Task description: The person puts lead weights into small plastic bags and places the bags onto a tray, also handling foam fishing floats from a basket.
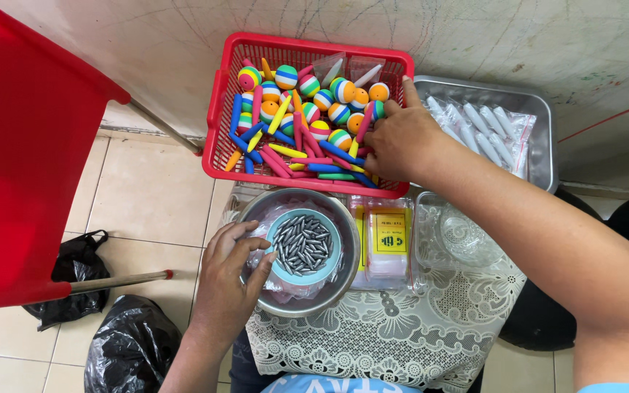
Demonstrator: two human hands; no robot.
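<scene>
Head view, left hand: the left hand [228,280] rests with fingers loosely curled on the near left rim of a steel bowl [263,211]; it pinches nothing that can be seen.
Head view, right hand: the right hand [400,138] reaches into the right side of a red basket [220,109], fingers bent down among the pieces; whether it pinches one I cannot tell.
Basket: it sits at the far side and holds striped balls [286,76] and coloured sticks [277,161].
Bowl: just near the basket, it carries a small blue dish [277,225] filled with grey metal pellets [303,244].
Right of bowl: clear bags with yellow labels [389,236], then a clear plastic box [460,236].
Far right: a steel tray [544,138] with bagged white sticks [482,131].
Surface: a white lace cloth [402,335] covers it.
Left: a red chair [23,160] and black bags [129,349] on the tiled floor [147,196].
</scene>
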